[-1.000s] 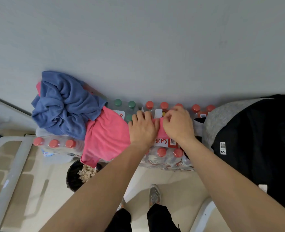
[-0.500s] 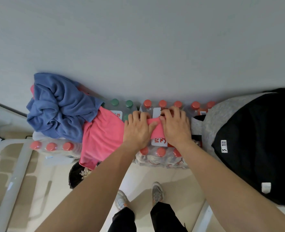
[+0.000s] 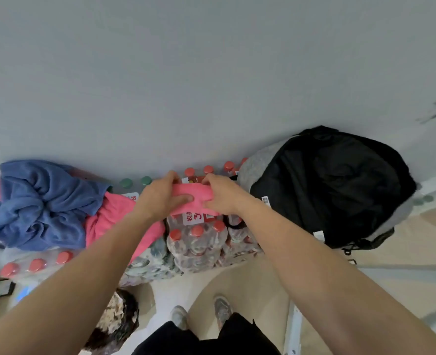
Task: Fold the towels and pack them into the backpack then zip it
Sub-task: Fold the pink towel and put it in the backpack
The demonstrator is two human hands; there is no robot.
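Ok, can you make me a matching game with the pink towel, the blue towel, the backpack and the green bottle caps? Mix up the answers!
Things:
1. pink towel
2. blue towel
3. backpack
4. green bottle caps

Places:
A. black and grey, at the far right
B. crumpled in a heap at the far left
C. gripped by the left hand and the right hand
D. peeking out just left of the hands

Pairs: 1-C, 2-B, 3-A, 4-D
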